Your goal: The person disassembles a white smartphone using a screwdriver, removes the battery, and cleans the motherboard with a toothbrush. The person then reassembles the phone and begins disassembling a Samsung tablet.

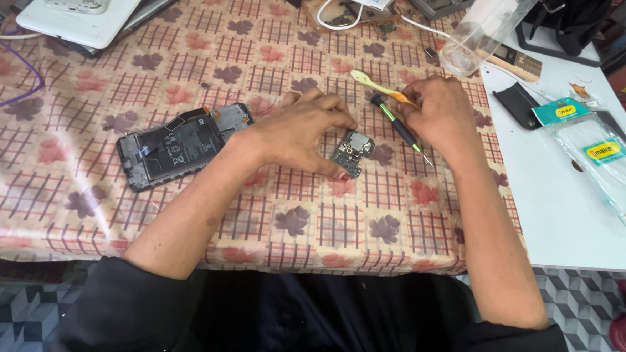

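My left hand (pixel 302 131) rests on the patterned tablecloth (pixel 190 69), its fingertips holding a small dark circuit board (pixel 352 154) flat against the cloth. My right hand (pixel 439 112) grips a slim black and green screwdriver (pixel 400 129) whose tip points down to the right of the board. The same hand also holds a pale yellow and orange pry tool (pixel 376 86) that sticks out to the left. An opened phone body (pixel 175 145) with its battery exposed lies left of my left wrist.
A white tablet and a phone (pixel 86 0) lie at the back left. Cables and parts clutter the back edge. A clear plastic bag (pixel 481 28) and packaged phone cases (pixel 606 159) sit on the white table (pixel 561 217) at right.
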